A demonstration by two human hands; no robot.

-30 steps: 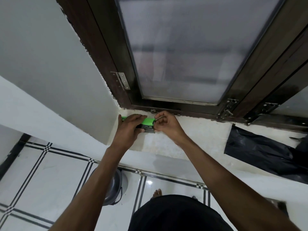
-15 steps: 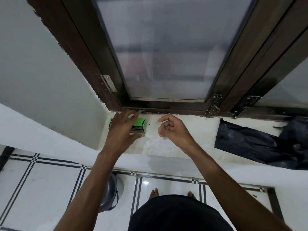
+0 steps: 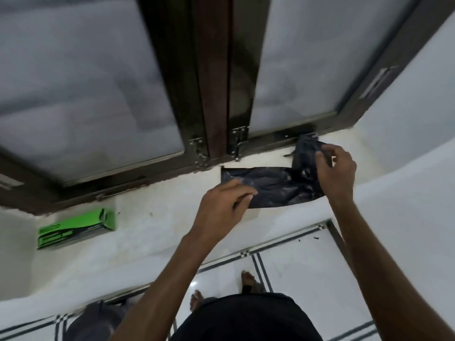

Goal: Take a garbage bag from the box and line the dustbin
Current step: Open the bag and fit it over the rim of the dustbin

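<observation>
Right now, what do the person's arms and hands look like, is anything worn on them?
Both arms are bare along all that shows: no sleeves reach into view. The left hand and the right hand wear no gloves, and I see no rings, watch or bracelet. Lower down the person wears dark clothing, and the feet are bare.

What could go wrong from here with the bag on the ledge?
1. Both hands, left hand and right hand, pinch the thin black bag; pulling apart could tear it.
2. The bag lies by the window latches and might snag.
3. The dustbin sits low to the left, calling for an awkward reach.
</observation>
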